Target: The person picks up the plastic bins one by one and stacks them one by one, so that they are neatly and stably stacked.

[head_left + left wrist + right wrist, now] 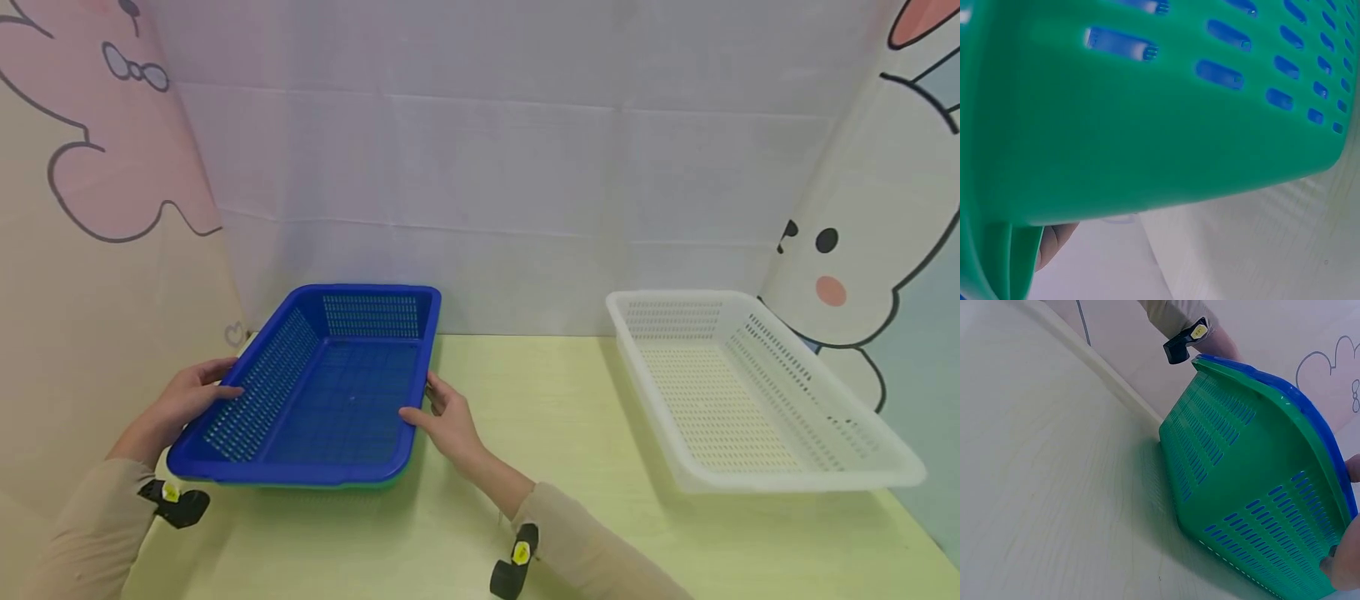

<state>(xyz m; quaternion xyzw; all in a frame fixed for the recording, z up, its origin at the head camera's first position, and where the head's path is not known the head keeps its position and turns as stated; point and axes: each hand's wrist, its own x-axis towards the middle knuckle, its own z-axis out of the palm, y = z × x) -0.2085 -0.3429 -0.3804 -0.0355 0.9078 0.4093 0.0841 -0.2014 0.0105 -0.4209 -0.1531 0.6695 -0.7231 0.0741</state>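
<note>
Blue basket (330,392) nested in green basket (1254,506), left on counter (540,500); left hand (191,400) grips left rim, right hand (448,421) grips right rim, fingers curled; white basket (750,392) well apart, right.

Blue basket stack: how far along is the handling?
Nothing looks done: the blue basket still sits nested in the green basket. In hand: left hand and right hand grip opposite rims. The white basket stands apart, empty.

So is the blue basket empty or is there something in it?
Empty: the blue basket shows only its bare slotted floor; it sits nested in a green basket.
</note>
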